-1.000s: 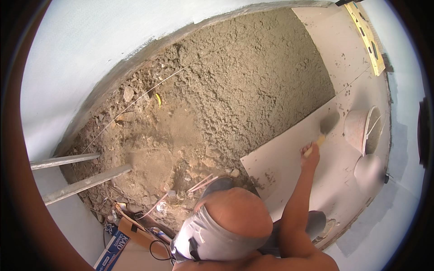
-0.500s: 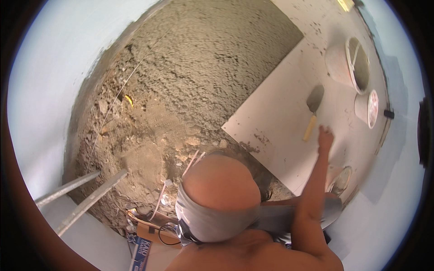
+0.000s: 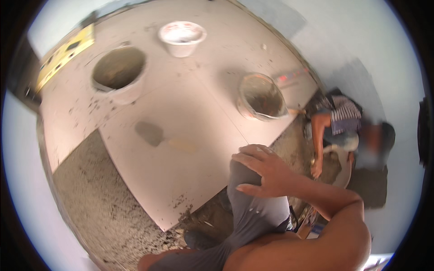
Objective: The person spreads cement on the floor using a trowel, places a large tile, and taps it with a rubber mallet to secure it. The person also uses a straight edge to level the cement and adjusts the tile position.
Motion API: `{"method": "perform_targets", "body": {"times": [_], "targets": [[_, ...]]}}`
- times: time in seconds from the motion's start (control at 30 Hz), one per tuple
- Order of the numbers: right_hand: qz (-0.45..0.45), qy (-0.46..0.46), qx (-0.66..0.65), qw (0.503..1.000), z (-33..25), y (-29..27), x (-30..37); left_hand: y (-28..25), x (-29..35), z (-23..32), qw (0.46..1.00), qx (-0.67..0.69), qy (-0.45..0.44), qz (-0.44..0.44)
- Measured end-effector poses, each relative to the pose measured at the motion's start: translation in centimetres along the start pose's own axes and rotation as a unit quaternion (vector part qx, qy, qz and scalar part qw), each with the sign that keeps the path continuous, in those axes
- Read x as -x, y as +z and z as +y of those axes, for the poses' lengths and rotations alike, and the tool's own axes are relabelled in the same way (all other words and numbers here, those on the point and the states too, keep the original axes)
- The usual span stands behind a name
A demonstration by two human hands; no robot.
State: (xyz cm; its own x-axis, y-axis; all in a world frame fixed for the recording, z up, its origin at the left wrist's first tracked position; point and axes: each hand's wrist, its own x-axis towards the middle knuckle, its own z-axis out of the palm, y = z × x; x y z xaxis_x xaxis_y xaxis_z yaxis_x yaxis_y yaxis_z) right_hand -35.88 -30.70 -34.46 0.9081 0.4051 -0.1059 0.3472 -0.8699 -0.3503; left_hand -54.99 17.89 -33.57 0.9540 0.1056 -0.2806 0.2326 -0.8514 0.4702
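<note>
Leftmost, rough grey mortar bedding [image 3: 95, 203] meets a smooth pale floor tile [image 3: 181, 153]; on the tile lies a trowel [image 3: 160, 137], flat grey blade pointing upper left, wooden handle lower right, long axis running diagonally. Above stand a round bucket [image 3: 118, 72] holding dark mortar, a white tub [image 3: 182, 37], and a mortar-smeared bucket [image 3: 262, 96]. Right hand [image 3: 264, 170] rests palm-down, fingers spread, on the grey-trousered knee [image 3: 246, 198], grasping nothing; another person [image 3: 343, 131] crouches further right.

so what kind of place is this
Most likely a room under renovation where floor tiles are being laid: large pale tiles sit beside rough mortar bedding, with a trowel and mortar-smeared buckets on them.
</note>
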Motion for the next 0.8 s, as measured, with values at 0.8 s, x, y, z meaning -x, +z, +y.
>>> {"method": "perform_targets", "body": {"times": [0.8], "targets": [[-0.216, 0.288, -0.253, 0.898, -13.5, -13.7, 15.3, -7.3, 5.7, 17.8, 0.819, -0.043, -0.053, -0.570]]}}
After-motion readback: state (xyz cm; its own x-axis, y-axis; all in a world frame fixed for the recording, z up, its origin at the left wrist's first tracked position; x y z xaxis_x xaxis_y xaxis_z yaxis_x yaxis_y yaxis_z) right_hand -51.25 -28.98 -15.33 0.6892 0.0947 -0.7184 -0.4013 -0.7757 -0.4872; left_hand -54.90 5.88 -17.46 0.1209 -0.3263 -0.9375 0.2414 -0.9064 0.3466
